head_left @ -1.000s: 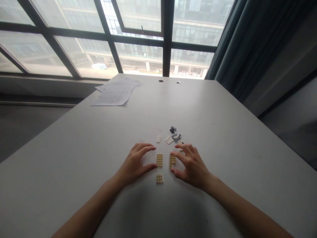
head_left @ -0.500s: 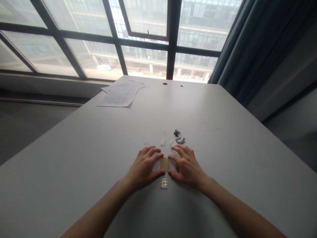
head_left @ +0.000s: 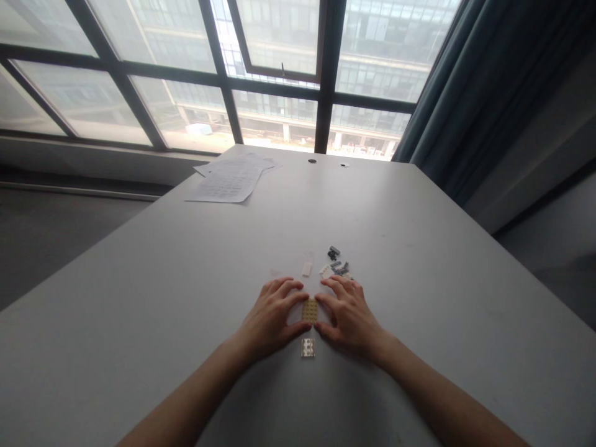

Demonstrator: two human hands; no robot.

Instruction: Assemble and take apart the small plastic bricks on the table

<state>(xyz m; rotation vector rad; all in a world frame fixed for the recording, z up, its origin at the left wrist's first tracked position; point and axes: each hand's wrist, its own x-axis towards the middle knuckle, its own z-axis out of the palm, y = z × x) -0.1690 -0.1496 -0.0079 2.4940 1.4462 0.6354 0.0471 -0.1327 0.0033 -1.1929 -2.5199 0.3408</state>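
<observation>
Two tan toy brick plates (head_left: 310, 311) lie edge to edge on the white table, studs up, with no gap that I can make out. My left hand (head_left: 275, 313) has thumb and index finger curved against the left plate. Along the right side, my right hand (head_left: 347, 313) holds the narrower plate the same way. Just below the hands sits a clear studded brick piece (head_left: 308, 347). Above the fingertips are a small white tile (head_left: 307, 269) and a white studded plate (head_left: 325, 272), the latter close to my right fingers.
Several grey brick pieces (head_left: 340, 267) lie beyond my right hand, with a darker cluster (head_left: 333, 253) behind them. Printed papers (head_left: 226, 180) rest at the table's far left. Two round holes (head_left: 312, 161) are near the far edge, before the window; a dark curtain (head_left: 447, 87) hangs right.
The right tan plate has moved left against the other one, closing the narrow gap between them. My right hand came slightly left with it. The view has tilted a little.
</observation>
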